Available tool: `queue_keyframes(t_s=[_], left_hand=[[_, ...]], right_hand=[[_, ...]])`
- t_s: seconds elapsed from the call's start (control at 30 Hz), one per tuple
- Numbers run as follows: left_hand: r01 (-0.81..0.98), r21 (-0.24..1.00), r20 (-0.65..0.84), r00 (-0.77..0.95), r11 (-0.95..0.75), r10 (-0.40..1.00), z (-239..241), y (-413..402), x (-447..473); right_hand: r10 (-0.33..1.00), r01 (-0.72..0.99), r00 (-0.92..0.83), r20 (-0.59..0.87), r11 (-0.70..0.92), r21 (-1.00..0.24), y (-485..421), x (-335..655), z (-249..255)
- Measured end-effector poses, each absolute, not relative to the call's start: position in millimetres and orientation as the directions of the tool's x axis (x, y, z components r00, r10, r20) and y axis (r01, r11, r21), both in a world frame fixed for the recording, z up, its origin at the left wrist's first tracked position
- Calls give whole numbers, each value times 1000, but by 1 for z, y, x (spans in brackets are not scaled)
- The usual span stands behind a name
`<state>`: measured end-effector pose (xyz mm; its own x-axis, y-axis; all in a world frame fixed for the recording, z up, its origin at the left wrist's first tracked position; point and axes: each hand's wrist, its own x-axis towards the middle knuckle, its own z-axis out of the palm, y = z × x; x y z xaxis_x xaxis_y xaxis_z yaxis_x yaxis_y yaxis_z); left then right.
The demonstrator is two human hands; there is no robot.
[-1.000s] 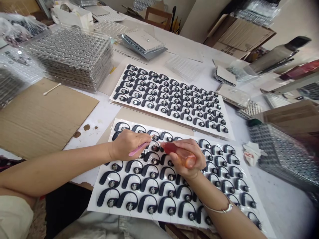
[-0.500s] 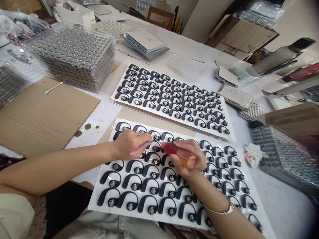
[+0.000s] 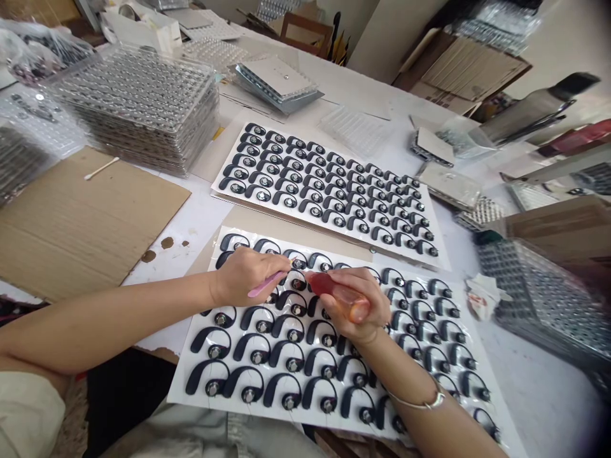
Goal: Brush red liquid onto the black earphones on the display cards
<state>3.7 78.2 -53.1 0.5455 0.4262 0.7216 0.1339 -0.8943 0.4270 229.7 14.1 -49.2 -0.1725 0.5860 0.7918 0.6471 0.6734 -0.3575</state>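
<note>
My left hand [image 3: 245, 277] is closed around a slim pink tool [image 3: 267, 284] that looks like tweezers, its tip above the board. In my right hand [image 3: 365, 302] is a small squeeze bottle [image 3: 324, 284] of red-orange liquid, tilted so its nozzle points left at an earpiece [image 3: 298, 281]. Both tips are close together over that row; whether either touches the part is too small to tell. Black hook-shaped earpieces with round silver pieces lie in rows on the near white board [image 3: 179, 388]. My hands and right forearm hide some of them.
A second white board [image 3: 442, 261] of similar earpieces lies behind. At the left are a stack of clear trays [image 3: 138, 95], a cardboard sheet [image 3: 90, 222] and a cotton swab [image 3: 101, 168]. More trays [image 3: 548, 305] and a crumpled tissue [image 3: 484, 297] stand at the right.
The bottle and my right hand have shifted very slightly left. My left hand and the pink tool stay almost in place, and both grips are the same.
</note>
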Motion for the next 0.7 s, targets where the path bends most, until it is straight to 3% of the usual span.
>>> queue_keyframes(t_s=[0.7], left_hand=[[137, 437, 706, 560, -889, 433, -55, 78, 3]], right_hand=[[592, 630, -187, 784, 685, -367, 16, 223, -42]])
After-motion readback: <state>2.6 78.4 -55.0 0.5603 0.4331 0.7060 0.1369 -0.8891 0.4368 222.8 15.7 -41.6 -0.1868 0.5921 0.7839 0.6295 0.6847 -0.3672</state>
